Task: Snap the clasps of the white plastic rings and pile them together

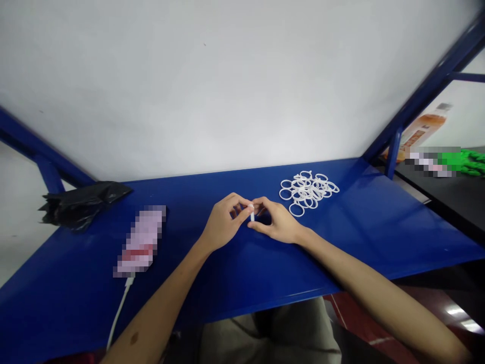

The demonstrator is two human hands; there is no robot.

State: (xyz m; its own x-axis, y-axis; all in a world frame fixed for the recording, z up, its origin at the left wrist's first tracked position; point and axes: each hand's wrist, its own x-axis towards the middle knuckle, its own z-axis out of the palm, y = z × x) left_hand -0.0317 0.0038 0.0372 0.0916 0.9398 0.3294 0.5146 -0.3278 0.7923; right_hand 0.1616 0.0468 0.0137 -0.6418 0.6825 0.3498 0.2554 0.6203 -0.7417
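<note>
Near the middle of the blue shelf, my left hand (226, 221) and my right hand (276, 220) meet around a small white ring (252, 215). It is seen almost edge-on, so only a narrow upright strip shows between the fingers. My left thumb and fingertips pinch it near the top. From the other side, my right thumb and curled fingers grip it. Parts of the fingers hide its full outline. Right of my hands lies a loose pile of white rings (308, 191), several with a small eyelet, like curtain rings.
A blue metal shelf (182, 298) backs onto a white wall. At left lie a black plastic bag (91, 199) and a pixelated pinkish phone-like object (142, 240) with a white cable (119, 308). Beyond the right blue strut stand an orange-labelled bottle (424, 129) and a green item (464, 161).
</note>
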